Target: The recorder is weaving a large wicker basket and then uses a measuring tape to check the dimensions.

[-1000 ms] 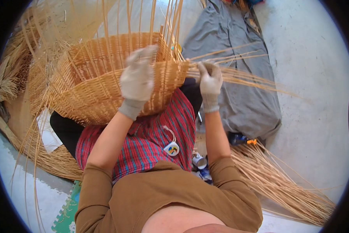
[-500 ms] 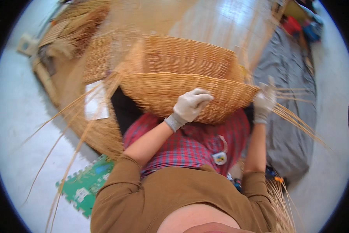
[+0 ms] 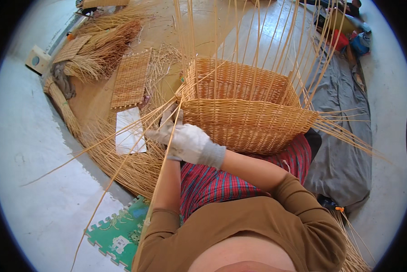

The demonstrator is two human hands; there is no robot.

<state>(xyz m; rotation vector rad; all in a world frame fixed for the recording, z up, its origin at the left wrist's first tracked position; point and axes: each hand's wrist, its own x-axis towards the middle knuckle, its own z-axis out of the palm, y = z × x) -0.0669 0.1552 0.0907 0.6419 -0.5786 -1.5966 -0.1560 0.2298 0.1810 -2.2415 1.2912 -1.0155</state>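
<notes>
A half-woven wicker basket [image 3: 249,124] rests on my lap, tall upright wicker strands [image 3: 215,68] rising from its walls. Both my hands wear pale gloves with grey cuffs and are at its left front corner. My left hand [image 3: 169,116], mostly covered by the right one, is closed on the loose strands beside that corner. Crossing over in front of it, my right hand [image 3: 187,143] has its fingers curled around strands. Long loose strands [image 3: 104,138] fan out from there to the left and down past my left arm. More strands [image 3: 344,133] stick out from the right corner.
Bundles of wicker [image 3: 108,50] and a woven panel [image 3: 131,79] lie at the far left. A white sheet [image 3: 130,131] is on the strand pile [image 3: 138,165]. A green foam mat [image 3: 119,231] lies near left, a grey cloth [image 3: 337,136] at right.
My right hand has crossed from the basket's right corner to the left one. My left hand has moved from the front wall to that corner. The basket sits further right in view.
</notes>
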